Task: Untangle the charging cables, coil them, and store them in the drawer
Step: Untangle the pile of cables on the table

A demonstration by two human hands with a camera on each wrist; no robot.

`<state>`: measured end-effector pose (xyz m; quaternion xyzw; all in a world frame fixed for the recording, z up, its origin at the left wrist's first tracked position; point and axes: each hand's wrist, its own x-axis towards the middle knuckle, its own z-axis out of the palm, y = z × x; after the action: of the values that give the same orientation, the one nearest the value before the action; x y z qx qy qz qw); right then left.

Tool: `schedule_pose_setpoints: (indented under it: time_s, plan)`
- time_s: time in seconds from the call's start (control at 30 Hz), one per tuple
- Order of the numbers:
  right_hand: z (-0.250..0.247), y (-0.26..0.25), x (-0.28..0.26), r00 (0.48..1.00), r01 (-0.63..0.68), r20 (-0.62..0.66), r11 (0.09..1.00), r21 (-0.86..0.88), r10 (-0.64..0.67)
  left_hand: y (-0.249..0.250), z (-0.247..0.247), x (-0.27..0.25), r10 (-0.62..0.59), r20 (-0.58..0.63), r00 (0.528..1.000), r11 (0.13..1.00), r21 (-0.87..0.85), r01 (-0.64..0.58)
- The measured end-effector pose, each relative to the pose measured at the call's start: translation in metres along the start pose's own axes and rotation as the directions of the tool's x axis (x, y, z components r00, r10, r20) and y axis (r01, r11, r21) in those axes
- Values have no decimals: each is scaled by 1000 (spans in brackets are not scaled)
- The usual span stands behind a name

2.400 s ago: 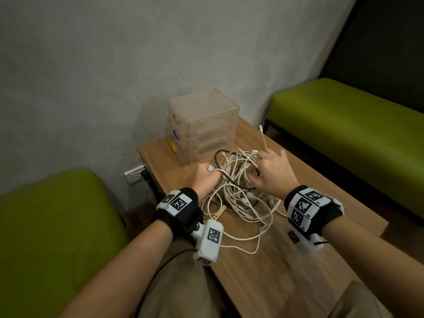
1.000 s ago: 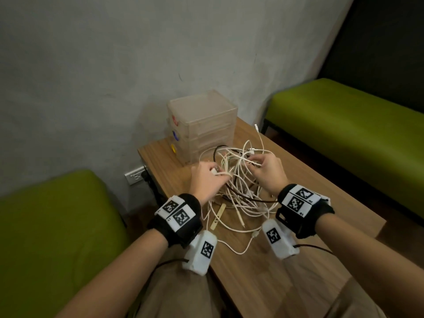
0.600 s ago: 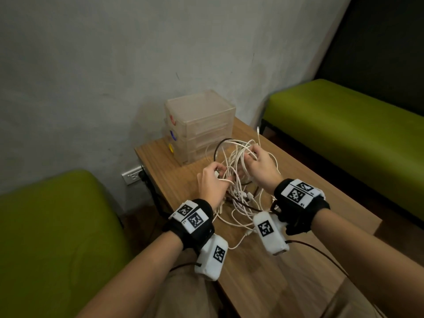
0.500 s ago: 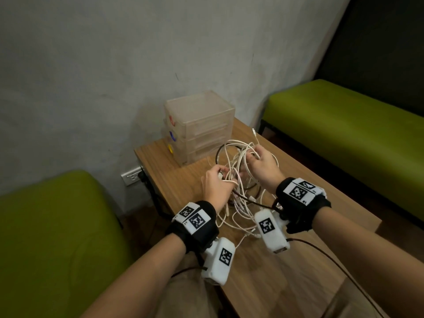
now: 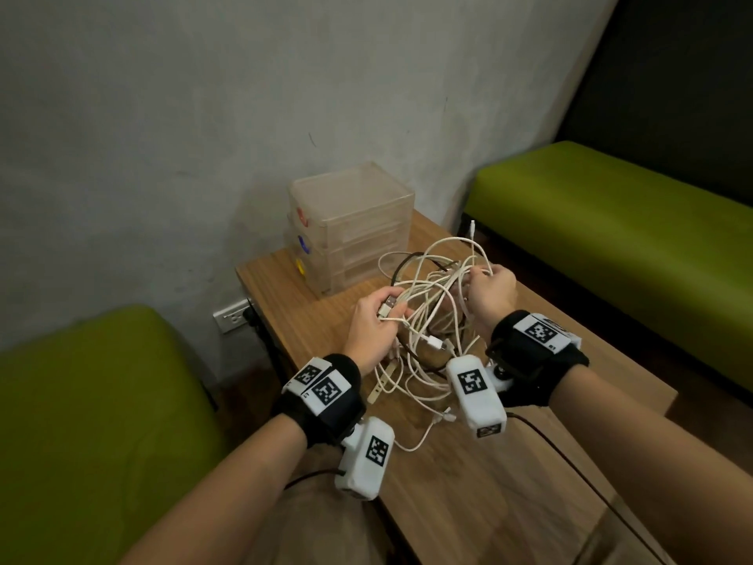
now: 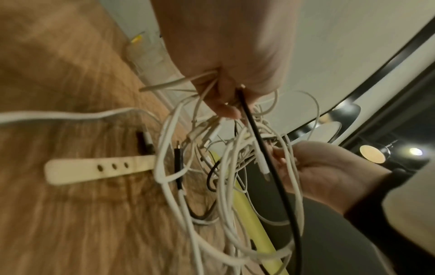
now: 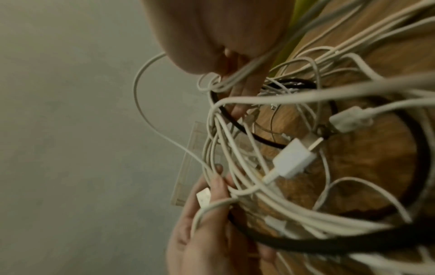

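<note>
Gripping a tangle of charging cables [image 5: 432, 316] at mid-frame of the head view, both hands hold it lifted above the wooden table [image 5: 468, 495], its lower loops trailing onto the wood. The left hand [image 5: 373, 328] has fingers and thumb curled round white strands and pinches a USB plug [image 5: 387, 311]. The right hand [image 5: 491, 295], just right of it, has its fingers closed on several white loops at the top of the bundle. 1 black cable [image 6: 263, 158] runs through the white ones. A cream strap with 3 holes [image 6: 98, 168] lies flat on the table, at the left of the left wrist view. The clear drawer unit [image 5: 350, 222] stands above the tangle in the head view, against the wall, its drawers closed.
</note>
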<state>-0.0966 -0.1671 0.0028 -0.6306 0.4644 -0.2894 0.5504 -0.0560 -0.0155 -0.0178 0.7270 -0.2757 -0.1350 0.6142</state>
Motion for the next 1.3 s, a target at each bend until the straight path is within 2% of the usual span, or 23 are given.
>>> schedule_pose_setpoints:
  time_s: [0.1,0.2,0.3,0.4,0.47,0.53,0.57,0.63,0.67,0.7,0.77,0.9,0.93,1.0,1.07,1.1,1.17,1.23,1.3]
  plan:
    - [-4,-1,5,993,-112,-3,975,190,115,-2,-5,-1,17,21,1000,998,-60,-16]
    - [-7,-7,6,993,-91,-53,961,263,109,-7,-8,-2,53,-21,998,996,-67,-54]
    - [-7,-8,10,993,-28,-114,995,99,39,-14,-13,1,47,-88,995,993,-102,-56]
    - [-9,-9,11,988,-17,-152,999,28,22,-18,-17,5,23,-144,989,995,-90,-36]
    - [-13,-11,12,986,32,-164,998,-45,-39,-21,-24,10,-9,-234,972,993,-119,-19]
    - [-19,-10,12,989,88,-107,991,-104,-99,-24,-35,17,-49,-380,924,984,-175,-20]
    - [-19,-8,12,996,79,-35,993,-92,-82,-22,-38,21,-47,-407,912,986,-163,-22]
    - [-17,-7,7,988,74,140,995,-69,-64,-19,-38,26,-36,-322,946,999,-34,27]
    - [-14,-9,4,979,107,185,989,-99,-87,-19,-36,27,-31,-262,965,996,75,52]
    - [-11,-11,0,972,150,201,979,-140,-120,-19,-33,28,-33,-224,974,981,180,75]
    - [-10,-18,-6,953,268,203,940,-209,-226,-17,-30,26,-18,-241,970,951,296,91]
    - [-12,-21,-12,884,458,243,843,-283,-399,5,-23,17,200,-278,939,930,356,-92]
    - [-11,-21,-15,846,527,281,793,-307,-454,12,-20,15,220,-284,933,932,343,-116]
    - [-10,-24,-23,730,682,369,643,-349,-575,25,-12,10,242,-270,932,940,303,-157]
    - [-10,-30,-27,627,779,388,538,-322,-675,31,-2,8,288,-217,933,923,322,-210]
    - [-9,-34,-27,605,796,359,534,-285,-711,32,4,8,305,-185,934,916,326,-234]
    - [-7,-44,-30,601,797,304,585,-152,-739,29,13,11,226,-134,965,950,251,-188]
    - [-4,-52,-33,582,799,333,598,-65,-742,27,18,13,102,-100,990,992,86,-94]
    - [-4,-56,-37,549,819,347,572,-44,-760,24,20,16,87,-53,995,996,30,-85]
